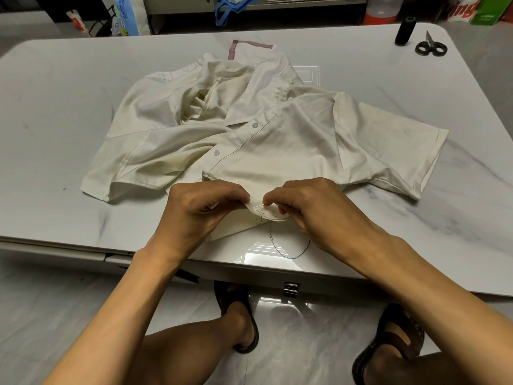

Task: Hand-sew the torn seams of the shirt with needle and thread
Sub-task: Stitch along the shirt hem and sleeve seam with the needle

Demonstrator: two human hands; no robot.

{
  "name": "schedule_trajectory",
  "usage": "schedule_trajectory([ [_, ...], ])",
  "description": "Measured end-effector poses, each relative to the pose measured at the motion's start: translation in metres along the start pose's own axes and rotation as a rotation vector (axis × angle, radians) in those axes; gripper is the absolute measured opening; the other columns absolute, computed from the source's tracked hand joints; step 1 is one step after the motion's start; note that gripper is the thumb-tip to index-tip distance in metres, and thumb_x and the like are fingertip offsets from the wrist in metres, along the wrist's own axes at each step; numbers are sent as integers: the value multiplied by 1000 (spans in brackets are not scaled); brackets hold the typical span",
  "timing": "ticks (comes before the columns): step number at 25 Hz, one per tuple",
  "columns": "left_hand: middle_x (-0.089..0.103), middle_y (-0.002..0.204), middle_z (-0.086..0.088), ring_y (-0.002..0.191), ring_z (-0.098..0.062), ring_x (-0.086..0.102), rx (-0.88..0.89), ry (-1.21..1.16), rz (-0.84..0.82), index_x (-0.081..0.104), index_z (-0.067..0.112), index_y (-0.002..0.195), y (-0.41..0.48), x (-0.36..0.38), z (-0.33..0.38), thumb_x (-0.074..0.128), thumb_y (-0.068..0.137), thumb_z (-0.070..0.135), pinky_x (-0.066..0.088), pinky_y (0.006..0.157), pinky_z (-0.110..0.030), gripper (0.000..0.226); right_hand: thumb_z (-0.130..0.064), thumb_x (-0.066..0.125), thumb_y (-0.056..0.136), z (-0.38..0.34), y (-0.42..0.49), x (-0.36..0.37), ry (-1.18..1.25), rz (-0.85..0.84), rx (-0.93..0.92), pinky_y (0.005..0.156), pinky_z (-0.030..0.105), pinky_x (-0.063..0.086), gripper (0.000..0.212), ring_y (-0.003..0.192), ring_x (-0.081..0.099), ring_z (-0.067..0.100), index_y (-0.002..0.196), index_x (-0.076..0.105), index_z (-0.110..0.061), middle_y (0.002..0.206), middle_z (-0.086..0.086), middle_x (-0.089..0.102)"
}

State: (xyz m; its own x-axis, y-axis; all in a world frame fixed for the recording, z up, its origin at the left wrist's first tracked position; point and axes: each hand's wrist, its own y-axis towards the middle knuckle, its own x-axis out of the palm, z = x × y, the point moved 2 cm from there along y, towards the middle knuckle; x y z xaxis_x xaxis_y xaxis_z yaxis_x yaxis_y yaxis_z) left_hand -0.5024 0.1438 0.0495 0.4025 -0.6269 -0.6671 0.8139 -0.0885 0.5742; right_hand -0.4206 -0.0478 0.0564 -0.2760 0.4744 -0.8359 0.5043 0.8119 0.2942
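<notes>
Counts: 1 shirt [277, 151], 1 needle [258, 206], 1 trailing thread [288, 252], 1 dark spool [404, 31], 1 pair of scissors [430, 46], 2 buttons [255, 125] showing on the placket, 2 hands.

Shirt is cream and crumpled on the marble-look table [55, 107], mid-frame. Collar is toward the top of the frame, hem at the near table edge, sleeves out to left and right.

Needle sits at the folded hem, lower centre. Its long axis runs roughly left-right in the frame, bridging the two sets of fingertips. Can't tell which end is the tip. Dark thread drops from the hem and loops on the table toward lower right.

Left hand [202, 207]: knuckles up, fingers curled, thumb and forefinger pinching the hem fold. Right hand [313, 209]: same pose mirrored, fingertips pinching the needle against the cloth. Both forearms come in from the bottom corners.

Spool and scissors are at upper right, well apart from the shirt.
</notes>
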Motion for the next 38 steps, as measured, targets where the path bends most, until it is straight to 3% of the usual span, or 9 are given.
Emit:
schedule_trajectory([
  [7, 77, 84, -1, 80, -4, 71, -28, -41, -26, 78, 2, 86, 2, 1, 4, 79, 78, 7, 53, 76, -14, 9, 3, 51, 70, -4, 3, -5, -82, 9, -61, 54, 21, 30, 36, 61, 59, 18, 89, 72, -19, 70, -3, 64],
  [10, 76, 80, 0, 75, -5, 70, -56, -74, -30, 78, 3, 84, 5, 2, 8, 79, 78, 10, 53, 70, -17, 9, 0, 55, 70, -7, 3, -2, -58, -21, -71, 53, 19, 25, 31, 59, 54, 14, 87, 72, -20, 69, -5, 62],
  [15, 75, 75, 0, 68, -7, 69, -87, -92, 2, 78, 3, 81, 9, 1, 12, 80, 78, 11, 53, 62, -25, 9, -1, 56, 86, -4, 4, -1, 164, -45, 43, 59, 20, 42, 25, 65, 52, 4, 99, 65, -20, 73, -12, 59],
  [17, 75, 76, 1, 69, -6, 69, -97, -104, -9, 78, 3, 81, 10, 0, 12, 80, 78, 13, 53, 64, -22, 10, -4, 51, 96, -4, 3, -2, 270, -72, 114, 61, 14, 38, 17, 68, 52, 7, 106, 54, -18, 74, -10, 58],
  [22, 76, 77, 1, 71, -5, 70, -109, -136, -44, 78, 3, 81, 10, 2, 13, 81, 77, 13, 54, 65, -21, 10, 0, 46, 94, -13, 3, -6, 423, -108, 141, 60, 14, 34, 21, 63, 47, 12, 101, 37, -18, 70, -2, 60],
  [26, 75, 74, 3, 67, -4, 69, -119, -150, -48, 78, 4, 79, 12, 3, 15, 81, 78, 10, 50, 63, -18, 7, -3, 48, 95, -16, 4, -4, 423, -117, 101, 61, 25, 38, 18, 65, 48, 18, 101, 36, -16, 70, 3, 59],
  [29, 74, 72, 3, 68, 0, 68, -144, -170, -50, 77, 4, 79, 14, 3, 16, 82, 77, 8, 46, 66, -11, 7, -3, 48, 96, -14, 4, -4, 435, -96, 128, 60, 20, 36, 16, 64, 47, 15, 102, 38, -15, 68, -1, 57],
  [38, 74, 71, 2, 68, -1, 70, -181, -227, -62, 76, 4, 80, 14, 2, 17, 81, 77, 9, 48, 67, -11, 8, -3, 51, 95, -14, 4, -5, 442, -72, 168, 62, 14, 35, 17, 66, 49, 8, 103, 44, -17, 68, -9, 54],
])
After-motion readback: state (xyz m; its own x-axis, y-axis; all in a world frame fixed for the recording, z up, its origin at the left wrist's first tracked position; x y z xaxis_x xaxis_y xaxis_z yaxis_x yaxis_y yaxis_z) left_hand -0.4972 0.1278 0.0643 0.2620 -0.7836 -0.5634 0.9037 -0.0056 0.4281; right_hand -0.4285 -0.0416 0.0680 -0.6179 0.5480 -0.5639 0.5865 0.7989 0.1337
